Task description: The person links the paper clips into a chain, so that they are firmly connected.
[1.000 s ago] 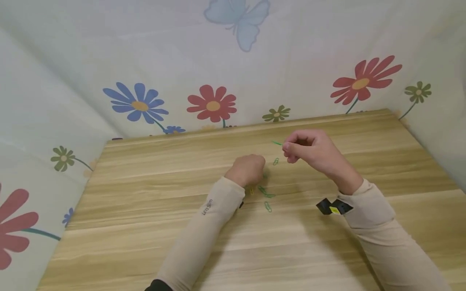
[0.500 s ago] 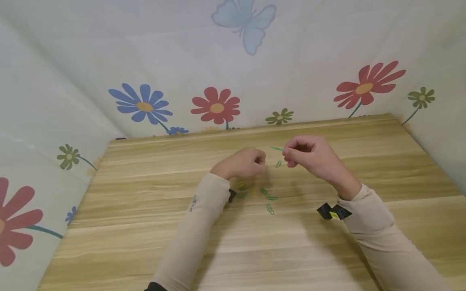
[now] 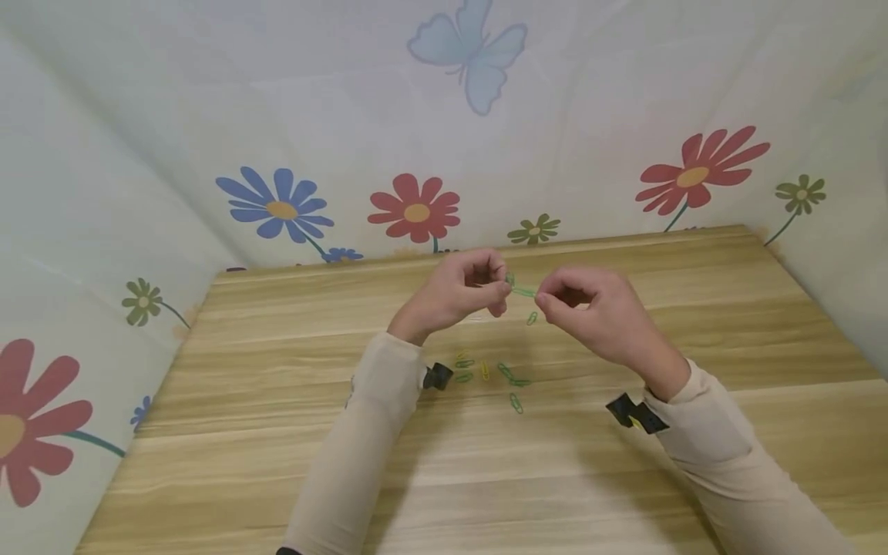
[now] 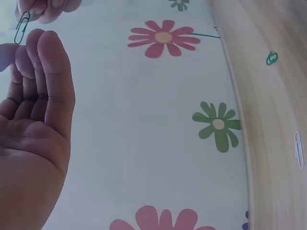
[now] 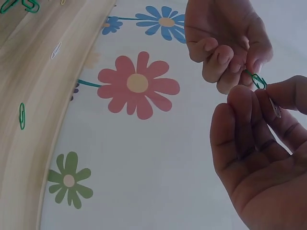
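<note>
Pinched above the wooden tabletop (image 3: pixel 291 324) in nearly closed fingers of left hand (image 3: pixel 458 289) and right hand (image 3: pixel 598 314): green paper clips (image 3: pixel 523 292). Probably light, springy, slick; best gripped at the outer end loop.

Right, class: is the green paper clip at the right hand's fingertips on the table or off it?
Off: the right hand pinches the green paper clip, and the left wrist view shows pale backdrop behind it.

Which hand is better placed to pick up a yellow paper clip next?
Probably the left hand: in the head view, a yellow paper clip lies on the table nearer to it than to the right hand. Both hands hold green paper clips, so the left would first free itself.
</note>
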Demonstrator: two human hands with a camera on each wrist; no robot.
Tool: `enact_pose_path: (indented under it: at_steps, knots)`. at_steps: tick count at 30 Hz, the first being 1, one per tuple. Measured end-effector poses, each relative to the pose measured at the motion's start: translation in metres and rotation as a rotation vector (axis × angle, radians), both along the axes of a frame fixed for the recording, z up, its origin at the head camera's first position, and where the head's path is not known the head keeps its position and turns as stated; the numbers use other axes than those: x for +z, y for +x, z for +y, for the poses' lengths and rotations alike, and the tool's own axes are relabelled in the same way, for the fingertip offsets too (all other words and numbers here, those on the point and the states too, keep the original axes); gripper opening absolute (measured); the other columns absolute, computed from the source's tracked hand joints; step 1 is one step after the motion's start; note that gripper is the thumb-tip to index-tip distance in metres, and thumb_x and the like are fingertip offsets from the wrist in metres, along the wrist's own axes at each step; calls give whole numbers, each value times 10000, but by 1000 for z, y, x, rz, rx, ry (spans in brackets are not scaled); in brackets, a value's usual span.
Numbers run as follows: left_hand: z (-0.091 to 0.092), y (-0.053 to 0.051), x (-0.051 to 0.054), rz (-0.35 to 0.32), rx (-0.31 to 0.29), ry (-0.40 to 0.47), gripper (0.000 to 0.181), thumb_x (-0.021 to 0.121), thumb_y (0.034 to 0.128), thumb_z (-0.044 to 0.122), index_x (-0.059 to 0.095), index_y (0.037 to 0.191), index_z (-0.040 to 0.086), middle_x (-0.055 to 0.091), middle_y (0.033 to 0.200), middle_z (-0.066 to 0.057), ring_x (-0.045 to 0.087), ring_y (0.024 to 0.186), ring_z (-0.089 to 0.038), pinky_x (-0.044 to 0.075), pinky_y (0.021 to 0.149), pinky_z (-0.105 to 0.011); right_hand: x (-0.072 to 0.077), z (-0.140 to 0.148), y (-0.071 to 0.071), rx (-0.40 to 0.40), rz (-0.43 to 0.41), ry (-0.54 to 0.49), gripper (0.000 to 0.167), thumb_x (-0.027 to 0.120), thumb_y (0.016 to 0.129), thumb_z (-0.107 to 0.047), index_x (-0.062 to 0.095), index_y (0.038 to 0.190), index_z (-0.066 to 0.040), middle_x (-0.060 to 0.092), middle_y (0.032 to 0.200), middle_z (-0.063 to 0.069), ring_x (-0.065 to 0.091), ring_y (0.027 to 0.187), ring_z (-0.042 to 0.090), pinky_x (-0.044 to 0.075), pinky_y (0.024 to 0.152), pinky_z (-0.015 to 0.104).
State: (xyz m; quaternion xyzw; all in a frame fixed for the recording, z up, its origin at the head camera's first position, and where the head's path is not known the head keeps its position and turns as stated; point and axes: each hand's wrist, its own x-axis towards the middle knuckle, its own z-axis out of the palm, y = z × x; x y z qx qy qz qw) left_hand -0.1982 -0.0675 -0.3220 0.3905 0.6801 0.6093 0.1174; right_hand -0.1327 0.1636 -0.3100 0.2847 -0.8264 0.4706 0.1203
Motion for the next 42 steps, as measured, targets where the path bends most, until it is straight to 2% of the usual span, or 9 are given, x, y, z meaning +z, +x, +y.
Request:
enact_pose_path:
  at_steps: [4,9,17,21,28,35,42]
  knots:
    - [1,4,4,-14,-21,24,71,624,952,37,576,907,10,625,796,-159,650,727,-294,583,714,-421,1,0,2,-6,22,9,120,666,945,-15,702,862,-94,616,755,-45,591,663,139,514,614,247]
    - [3,6,5,-15,-27,6,72,627,941,30,581,888,13,618,793,-154,645,732,-303,575,708,-395,2,0,4,-27,43,5,114,669,942,-20,708,866,-95,616,763,-49,591,672,138,511,625,236]
    - [6,5,3,19,21,-81,38,635,899,42,600,886,42,604,786,-116,613,707,-283,473,603,-314,6,1,7,-53,73,-26,95,678,940,-23,715,878,-84,619,752,-44,584,655,163,488,604,242]
    - [7,6,2,19,27,-93,33,631,893,53,599,885,49,601,776,-112,603,699,-280,430,571,-302,6,3,6,-55,73,-29,114,674,936,-9,703,855,-83,611,731,-43,581,634,162,484,587,235]
    - [4,6,1,-12,39,-51,64,633,941,69,597,908,28,606,802,-133,649,731,-316,567,713,-428,5,4,5,-37,54,-3,137,664,937,-10,699,839,-100,611,746,-47,577,660,139,502,612,225]
    - [5,6,3,-27,42,-35,68,639,961,69,596,927,30,628,805,-146,648,738,-312,585,724,-422,4,4,5,-44,49,35,153,662,926,-15,699,824,-123,611,745,-56,577,663,134,503,611,246]
    - [6,7,4,-9,31,-42,61,634,958,48,597,920,18,618,802,-143,640,724,-312,570,707,-436,5,3,5,-45,59,38,146,657,931,-24,704,830,-119,618,752,-57,582,670,134,506,617,263]
